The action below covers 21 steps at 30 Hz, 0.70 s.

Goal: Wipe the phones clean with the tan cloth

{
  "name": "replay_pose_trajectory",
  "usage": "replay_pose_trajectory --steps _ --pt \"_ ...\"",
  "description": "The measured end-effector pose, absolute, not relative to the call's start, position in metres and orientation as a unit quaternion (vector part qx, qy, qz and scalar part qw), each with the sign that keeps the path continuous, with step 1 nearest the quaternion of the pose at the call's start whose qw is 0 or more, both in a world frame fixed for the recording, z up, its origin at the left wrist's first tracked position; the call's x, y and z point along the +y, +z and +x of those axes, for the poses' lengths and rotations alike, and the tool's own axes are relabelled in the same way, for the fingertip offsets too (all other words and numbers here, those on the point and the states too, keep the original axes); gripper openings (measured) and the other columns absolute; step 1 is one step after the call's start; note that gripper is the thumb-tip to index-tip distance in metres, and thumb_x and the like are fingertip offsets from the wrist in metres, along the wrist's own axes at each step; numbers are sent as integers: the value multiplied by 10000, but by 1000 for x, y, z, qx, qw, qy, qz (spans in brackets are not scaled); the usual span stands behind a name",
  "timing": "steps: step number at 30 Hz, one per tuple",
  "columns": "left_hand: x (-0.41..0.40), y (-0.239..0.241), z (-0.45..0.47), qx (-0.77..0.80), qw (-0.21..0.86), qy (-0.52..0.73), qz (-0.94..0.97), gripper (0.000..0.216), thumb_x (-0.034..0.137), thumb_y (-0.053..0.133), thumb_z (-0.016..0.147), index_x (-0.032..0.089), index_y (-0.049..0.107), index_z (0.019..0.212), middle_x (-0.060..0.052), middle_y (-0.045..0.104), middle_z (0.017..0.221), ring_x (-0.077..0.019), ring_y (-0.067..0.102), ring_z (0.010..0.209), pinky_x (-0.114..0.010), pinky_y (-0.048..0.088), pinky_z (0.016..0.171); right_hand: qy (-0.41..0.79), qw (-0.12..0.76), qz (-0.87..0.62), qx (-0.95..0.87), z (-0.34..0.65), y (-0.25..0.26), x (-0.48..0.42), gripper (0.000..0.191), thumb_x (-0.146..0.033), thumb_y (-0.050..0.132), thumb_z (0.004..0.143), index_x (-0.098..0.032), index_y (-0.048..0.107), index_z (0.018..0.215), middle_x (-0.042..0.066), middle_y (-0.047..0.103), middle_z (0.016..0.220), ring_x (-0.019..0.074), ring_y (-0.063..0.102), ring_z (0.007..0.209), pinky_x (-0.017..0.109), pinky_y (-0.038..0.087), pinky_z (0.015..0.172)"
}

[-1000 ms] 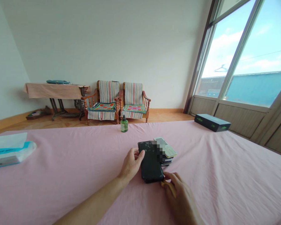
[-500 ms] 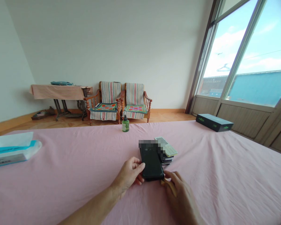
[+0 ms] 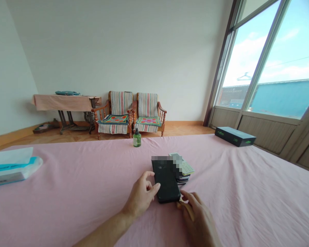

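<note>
A black phone [image 3: 167,181], or a stack of them, lies on the pink cloth in front of me. My left hand [image 3: 142,192] is at its left side, thumb over the edge of its face and index finger against the side. Its other fingers are curled and partly hidden. My right hand [image 3: 197,214] is closed at the phone's lower right corner around a tan, strip-like thing [image 3: 186,208], most of which the hand covers. Touching or just behind the phone's right side is a small stack of dark flat items with a pale calculator-like device [image 3: 187,168] on top, partly blurred by pixels.
A green pump bottle [image 3: 137,139] stands near the far edge of the pink cloth [image 3: 92,178]. A black box [image 3: 235,136] lies at the far right, and a tissue pack [image 3: 12,169] at the left. Beyond are two wooden chairs [image 3: 148,113] and a cloth-covered sewing table [image 3: 64,102].
My left index finger has straightened upward along the phone's side, and the lower fingers have drawn in from its edge. My right hand stays at the corner. The view has tilted slightly up.
</note>
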<state>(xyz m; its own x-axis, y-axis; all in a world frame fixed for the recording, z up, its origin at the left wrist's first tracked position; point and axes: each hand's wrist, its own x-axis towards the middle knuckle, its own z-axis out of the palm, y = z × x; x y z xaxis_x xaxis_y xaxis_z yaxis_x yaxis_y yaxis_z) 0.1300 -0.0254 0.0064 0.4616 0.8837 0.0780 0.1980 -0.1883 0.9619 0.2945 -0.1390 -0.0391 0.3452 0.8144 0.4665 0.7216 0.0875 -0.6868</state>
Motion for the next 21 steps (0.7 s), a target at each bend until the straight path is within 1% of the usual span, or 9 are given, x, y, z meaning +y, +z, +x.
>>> replay_pose_trajectory --steps 3,6,10,12,15,21 --pt "-16 5 129 392 478 361 698 356 410 602 769 163 529 1014 102 495 497 -63 391 301 -160 280 311 34 498 -679 -539 292 -40 -139 298 -173 466 800 -195 640 1040 46 670 887 160 665 771 216 503 667" --pt "-11 2 128 390 466 376 699 331 428 576 782 169 545 986 78 520 574 -68 454 348 -165 333 341 28 517 -684 -514 289 -40 -140 276 -183 463 798 -200 652 998 44 663 850 169 653 754 230 491 663" --pt "-9 -4 128 394 478 367 694 384 483 579 767 172 545 988 27 572 701 -90 516 391 -159 324 280 52 502 -679 -533 287 -40 -141 267 -164 446 792 -219 668 931 41 657 838 175 641 768 242 480 673" --pt "-9 -8 128 393 491 357 691 403 513 582 761 166 546 964 1 599 744 -100 533 396 -168 343 265 56 498 -679 -537 287 -40 -141 266 -156 443 789 -218 667 918 42 657 836 176 636 767 245 477 672" --pt "-11 -10 129 386 510 348 686 413 534 581 766 161 547 940 -12 616 747 -104 545 399 -174 368 278 53 496 -680 -536 288 -41 -141 262 -161 450 790 -215 664 930 41 656 833 179 635 765 247 475 670" --pt "-15 -8 128 377 530 342 678 432 543 593 760 158 530 946 -7 618 724 -104 544 407 -171 351 291 63 479 -674 -558 292 -41 -141 256 -150 455 784 -217 669 909 36 656 823 174 642 753 239 479 658"
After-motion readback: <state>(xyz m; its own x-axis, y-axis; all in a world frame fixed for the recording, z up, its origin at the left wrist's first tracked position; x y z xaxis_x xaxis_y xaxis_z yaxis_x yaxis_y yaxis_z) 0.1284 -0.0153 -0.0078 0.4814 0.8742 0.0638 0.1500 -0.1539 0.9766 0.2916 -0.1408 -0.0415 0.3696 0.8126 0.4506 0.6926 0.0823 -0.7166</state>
